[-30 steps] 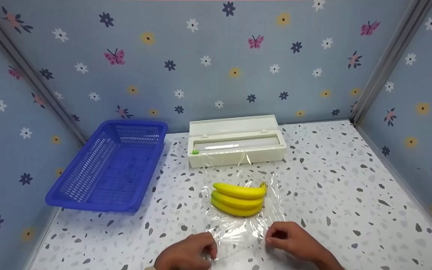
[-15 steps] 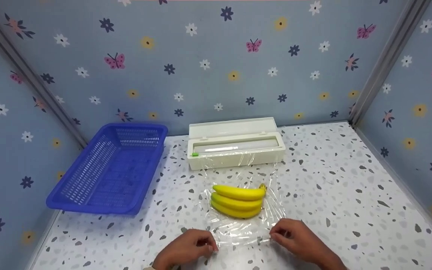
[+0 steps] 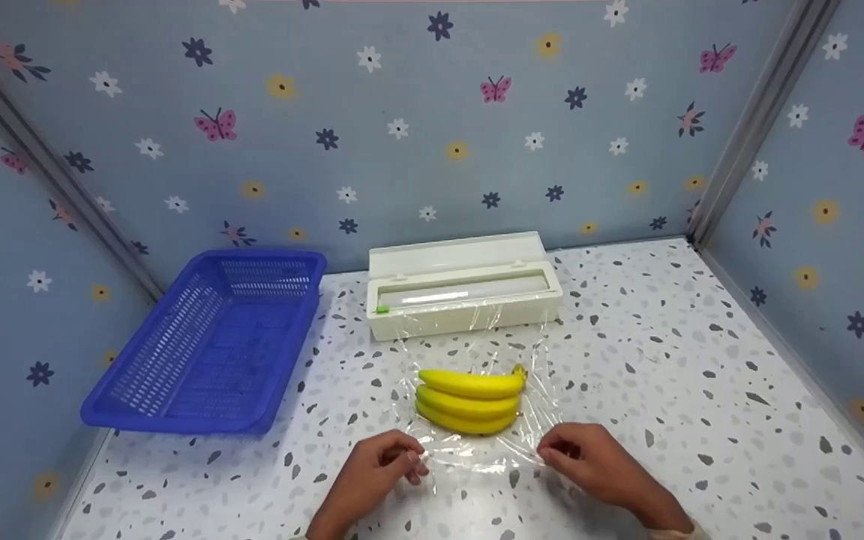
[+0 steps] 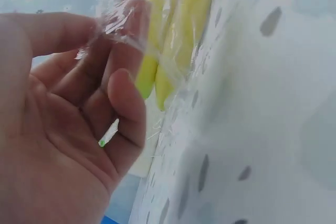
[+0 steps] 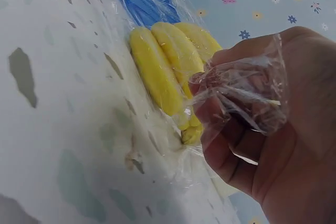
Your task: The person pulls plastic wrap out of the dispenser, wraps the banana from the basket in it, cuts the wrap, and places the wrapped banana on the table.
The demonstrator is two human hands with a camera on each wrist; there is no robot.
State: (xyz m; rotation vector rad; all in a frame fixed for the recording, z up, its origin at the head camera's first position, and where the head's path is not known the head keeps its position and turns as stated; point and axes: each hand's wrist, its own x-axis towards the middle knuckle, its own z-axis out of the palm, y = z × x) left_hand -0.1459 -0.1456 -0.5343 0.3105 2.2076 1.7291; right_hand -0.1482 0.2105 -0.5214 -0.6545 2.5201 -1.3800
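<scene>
A bunch of yellow bananas [image 3: 468, 405], greenish at one end, lies on a sheet of clear cling film [image 3: 477, 457]. From the white cling film dispenser [image 3: 469, 321], lid up and roll showing, the film runs toward the person. My left hand [image 3: 376, 472] pinches the film's near left corner between thumb and index finger, its other fingers loosely curled in the left wrist view. At the near right corner, my right hand [image 3: 601, 465] pinches bunched film, which drapes over its fingers in the right wrist view. The near edge is stretched between both hands.
A blue perforated plastic basket [image 3: 274, 390] stands at the left. The speckled white tabletop [image 3: 672, 375] meets flower-patterned wall panels [image 3: 432, 97] at the back and sides. A small green piece [image 3: 382, 309] sits at the dispenser's left end.
Both hands have moved forward, the left one more, bringing the film's near edge closer to the bananas. The bananas, dispenser and basket stay in place; the head view has shifted slightly.
</scene>
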